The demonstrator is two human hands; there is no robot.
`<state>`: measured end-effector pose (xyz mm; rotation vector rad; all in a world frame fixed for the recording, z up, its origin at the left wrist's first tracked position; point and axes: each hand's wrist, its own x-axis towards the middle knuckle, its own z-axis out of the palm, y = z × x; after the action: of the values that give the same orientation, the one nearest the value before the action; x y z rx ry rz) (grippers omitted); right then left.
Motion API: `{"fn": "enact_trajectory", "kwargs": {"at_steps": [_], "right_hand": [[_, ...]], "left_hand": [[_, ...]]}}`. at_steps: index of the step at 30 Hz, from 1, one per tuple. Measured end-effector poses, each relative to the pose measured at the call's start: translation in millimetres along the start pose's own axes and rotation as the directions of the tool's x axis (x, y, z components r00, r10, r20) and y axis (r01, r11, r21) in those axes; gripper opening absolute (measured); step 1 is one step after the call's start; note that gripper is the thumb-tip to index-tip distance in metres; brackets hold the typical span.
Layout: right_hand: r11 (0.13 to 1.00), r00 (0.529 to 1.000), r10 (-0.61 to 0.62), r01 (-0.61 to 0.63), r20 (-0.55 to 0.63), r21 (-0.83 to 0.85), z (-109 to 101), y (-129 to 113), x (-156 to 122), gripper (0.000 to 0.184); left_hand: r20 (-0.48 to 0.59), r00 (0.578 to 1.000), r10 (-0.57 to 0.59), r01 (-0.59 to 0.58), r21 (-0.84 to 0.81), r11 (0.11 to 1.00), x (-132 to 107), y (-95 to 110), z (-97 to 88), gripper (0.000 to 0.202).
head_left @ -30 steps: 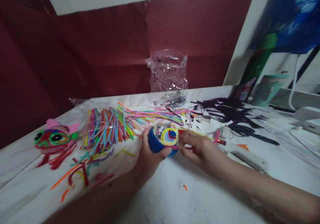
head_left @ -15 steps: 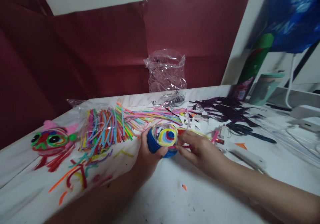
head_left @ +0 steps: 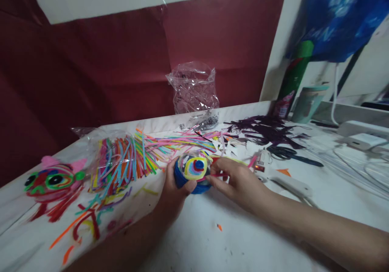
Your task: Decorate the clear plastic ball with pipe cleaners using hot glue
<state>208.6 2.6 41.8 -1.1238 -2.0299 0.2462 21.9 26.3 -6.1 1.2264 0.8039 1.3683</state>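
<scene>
Work piece: coiled disc (head_left: 193, 171), with a blue outer wall and a face of yellow, pink, blue and red rings. It is held about mid-bench, roughly halfway between the far and near edges. Whether it rests on the bench (head_left: 212, 239) or sits just above it cannot be told.
Left hand: left hand (head_left: 173, 187) cups the disc from the left. Its fingers (head_left: 187, 188) are closed around the blue wall, with the thumb on the near rim.
Right hand: right hand (head_left: 235, 181) meets the disc on its right rim. Its fingers (head_left: 214, 168) are pinched narrowly on a red strand (head_left: 218, 175).
Step in hand: judged as laying the red strand against the disc rim.
Grip advice: pinch the strand close to the rim, since a long free end is likely to kink.
Support advice: brace the disc with the left thumb opposite the point of pressure so the rings do not push out of plane.
Face advice: tilt the face toward the eye so the seating line can be seen.
Hazard: glue gun (head_left: 273, 177) lies just right of the right hand with its lamp lit. Route the wrist clear of its nozzle.
Nearby stock: loose strands (head_left: 127, 158) lie toward the left edge, and scissors (head_left: 288, 154) lie beyond the glue gun.
</scene>
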Motion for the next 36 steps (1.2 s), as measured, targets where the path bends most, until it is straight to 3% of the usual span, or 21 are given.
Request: {"fn": "enact_trajectory", "kwargs": {"at_steps": [5, 12, 20, 25, 36], "right_hand": [[0.997, 0.998, 0.069, -0.069, 0.004, 0.022, -1, -3, 1, 0.011], [0.996, 0.996, 0.089, -0.089, -0.011, 0.008, 0, -4, 1, 0.012], [0.996, 0.996, 0.088, -0.087, 0.003, -0.02, 1, -5, -1, 0.01], [0.996, 0.996, 0.09, -0.09, -0.003, -0.015, 0, -3, -1, 0.012], [0.989, 0.988, 0.138, -0.141, 0.066, 0.04, 2, 2, 2, 0.014]], "left_hand": [[-0.039, 0.999, -0.025, 0.023, -0.047, 0.999, 0, 3, 4.7, 0.082], [0.062, 0.996, -0.057, 0.061, -0.066, 0.996, 3, 5, 0.8, 0.094], [0.034, 0.995, -0.09, 0.091, -0.009, 0.996, 0, 4, 1.5, 0.097], [0.051, 0.998, -0.045, 0.049, -0.07, 0.996, 0, -1, 0.1, 0.088], [0.107, 0.991, -0.078, 0.088, -0.087, 0.992, 2, -8, -8.3, 0.075]]}}
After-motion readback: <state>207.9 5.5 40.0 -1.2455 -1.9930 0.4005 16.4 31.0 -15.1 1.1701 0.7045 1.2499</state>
